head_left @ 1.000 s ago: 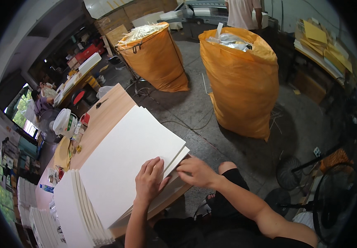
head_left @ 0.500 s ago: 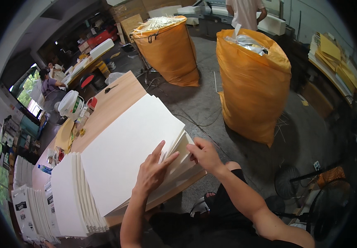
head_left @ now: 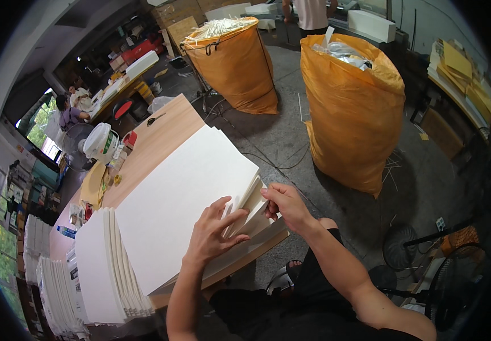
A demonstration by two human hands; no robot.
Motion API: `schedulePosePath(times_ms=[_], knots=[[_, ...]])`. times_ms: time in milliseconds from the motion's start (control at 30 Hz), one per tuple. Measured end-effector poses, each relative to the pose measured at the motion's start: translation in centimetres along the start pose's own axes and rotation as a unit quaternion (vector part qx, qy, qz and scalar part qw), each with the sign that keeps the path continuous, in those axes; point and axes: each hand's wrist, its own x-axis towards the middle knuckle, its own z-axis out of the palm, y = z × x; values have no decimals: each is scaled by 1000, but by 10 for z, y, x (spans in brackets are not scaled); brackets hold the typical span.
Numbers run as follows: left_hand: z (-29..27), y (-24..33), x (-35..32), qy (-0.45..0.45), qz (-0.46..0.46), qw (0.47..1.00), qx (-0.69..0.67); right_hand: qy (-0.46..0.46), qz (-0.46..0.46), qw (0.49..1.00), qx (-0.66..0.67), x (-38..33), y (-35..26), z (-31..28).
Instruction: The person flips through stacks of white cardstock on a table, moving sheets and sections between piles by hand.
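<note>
Large white sheets lie stacked on the wooden table in front of me, their near right edges slightly fanned. My right hand is closed at the right corner of the stack, thumb and fingers pinching the edge of a white sheet. My left hand rests by the stack's near edge with its fingers spread and slightly bent, its fingertips close to the lifted edges. Nothing shows gripped in it. How many sheets the right fingers hold is hidden.
More white stacks stand at the table's left. Farther along the table are scissors, a white bucket and tape rolls. Two orange sacks stand on the floor beyond. Black fans stand at right; other people are farther back.
My left fingers have bent and spread more, the thumb now showing apart. The right hand still pinches at the corner. The whole view has shifted slightly.
</note>
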Motion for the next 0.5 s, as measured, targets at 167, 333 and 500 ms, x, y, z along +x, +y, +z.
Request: schedulePosePath(times_ms=[167,333,500], knots=[[-1,-5,2,3,8,1000,-23,-2,3,998,-59,-1,-3,-4],[-1,-7,0,-12,2,1000,-1,-26,-20,999,-17,-3,-2,-11],[7,-7,-4,1,-13,1000,3,56,-173,930,-321,-6,8,3]])
